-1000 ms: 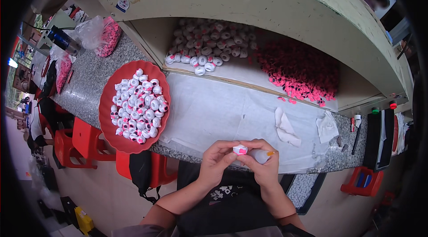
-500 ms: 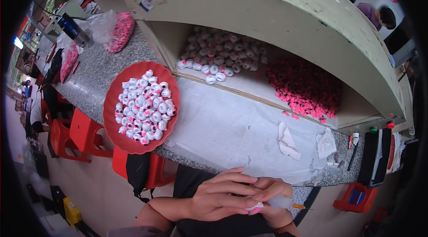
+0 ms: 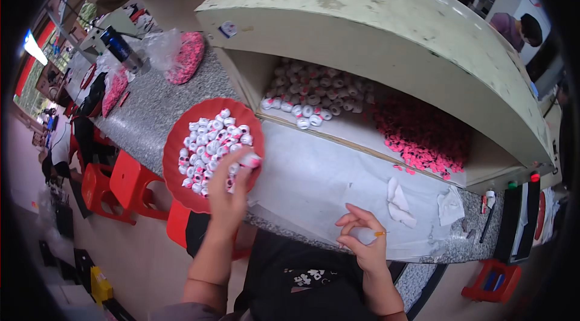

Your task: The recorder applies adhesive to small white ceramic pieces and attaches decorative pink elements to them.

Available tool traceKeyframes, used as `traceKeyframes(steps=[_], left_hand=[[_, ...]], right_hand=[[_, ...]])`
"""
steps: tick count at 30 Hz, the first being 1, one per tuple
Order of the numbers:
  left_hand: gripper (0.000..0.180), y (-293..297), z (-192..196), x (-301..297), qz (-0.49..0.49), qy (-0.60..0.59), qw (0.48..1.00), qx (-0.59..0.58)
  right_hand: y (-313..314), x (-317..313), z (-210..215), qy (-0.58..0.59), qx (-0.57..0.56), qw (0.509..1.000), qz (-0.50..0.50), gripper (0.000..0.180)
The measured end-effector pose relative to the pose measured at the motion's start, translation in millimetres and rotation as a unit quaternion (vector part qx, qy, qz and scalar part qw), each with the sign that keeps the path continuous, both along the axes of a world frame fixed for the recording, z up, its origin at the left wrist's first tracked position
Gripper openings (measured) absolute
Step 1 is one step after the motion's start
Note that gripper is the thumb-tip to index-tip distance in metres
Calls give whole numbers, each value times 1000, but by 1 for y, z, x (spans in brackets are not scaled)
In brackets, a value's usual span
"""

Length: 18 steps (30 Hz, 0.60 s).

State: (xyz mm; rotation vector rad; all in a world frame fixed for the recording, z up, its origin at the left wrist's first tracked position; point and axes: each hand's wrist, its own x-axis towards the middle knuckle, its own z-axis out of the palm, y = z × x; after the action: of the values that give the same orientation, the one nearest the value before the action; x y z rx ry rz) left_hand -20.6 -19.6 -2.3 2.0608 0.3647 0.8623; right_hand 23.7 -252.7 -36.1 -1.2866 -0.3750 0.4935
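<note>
At the red scalloped bowl my left hand pinches a small round white-and-pink piece over the bowl's right side. Many similar white pieces with pink and dark spots fill the bowl. My right hand is above the front of the white sheet. Its curled fingers hold a small translucent squeeze bottle with a thin amber tip pointing right. The fingers partly hide the bottle.
A pale cabinet stands behind the sheet; its open bay holds heaped white pieces and small pink discs. Crumpled white cloths lie at the right. Bags of pink bits and a dark blue bottle stand far left.
My hands were together near my lap and are now apart. My left hand has moved to the bowl with the white-and-pink piece; my right, holding the squeeze bottle, has moved up over the sheet.
</note>
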Motion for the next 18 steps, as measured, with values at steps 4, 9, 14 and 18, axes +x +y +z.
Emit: traceKeyframes(steps=[4,9,14,18], left_hand=[[32,47,25,13,66,82,968,228],[26,-28,22,88,-145,-3,961,236],[20,-73,-15,226,-48,41,906,419],[23,-90,-57,274,76,-24,898,433]], right_hand=[[-20,5,-7,53,-11,998,-44,43],[-26,9,-9,71,13,994,-85,36],[-41,4,-1,42,4,996,-78,32],[-60,1,-6,72,2,991,-115,31]])
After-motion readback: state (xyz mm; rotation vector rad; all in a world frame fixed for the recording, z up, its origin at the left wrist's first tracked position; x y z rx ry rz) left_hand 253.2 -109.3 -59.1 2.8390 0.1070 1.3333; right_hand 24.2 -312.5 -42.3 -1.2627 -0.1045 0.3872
